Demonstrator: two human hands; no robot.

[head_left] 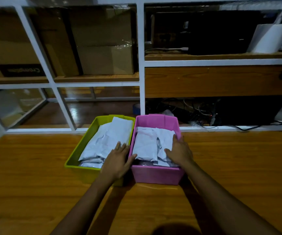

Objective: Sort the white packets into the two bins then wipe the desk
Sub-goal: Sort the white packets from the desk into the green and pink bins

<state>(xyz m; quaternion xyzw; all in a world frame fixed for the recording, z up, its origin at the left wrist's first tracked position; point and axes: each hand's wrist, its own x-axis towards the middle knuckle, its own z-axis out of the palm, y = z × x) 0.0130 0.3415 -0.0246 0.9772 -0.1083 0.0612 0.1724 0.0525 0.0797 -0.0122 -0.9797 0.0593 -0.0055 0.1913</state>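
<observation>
Head view: left hand (pixel 118 160) and right hand (pixel 179 151) rest spread flat on white packets (pixel 146 145) pointing lengthwise away.

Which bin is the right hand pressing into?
The pink bin, right of the pair: the right hand lies flat on its white packets. The left hand is over the green bin beside it.

The left hand (pixel 118 160) covers the near right corner of the green bin (pixel 76 152). The right hand (pixel 179 151) hides part of the packets (pixel 145 145) in the pink bin (pixel 155 175); how many lie underneath cannot be told. Both forearms (pixel 86 206) run off the bottom edge. The cardboard boxes (pixel 103 39) behind are blurred, and the upper right shelf (pixel 213 56) is too dark to read.
</observation>
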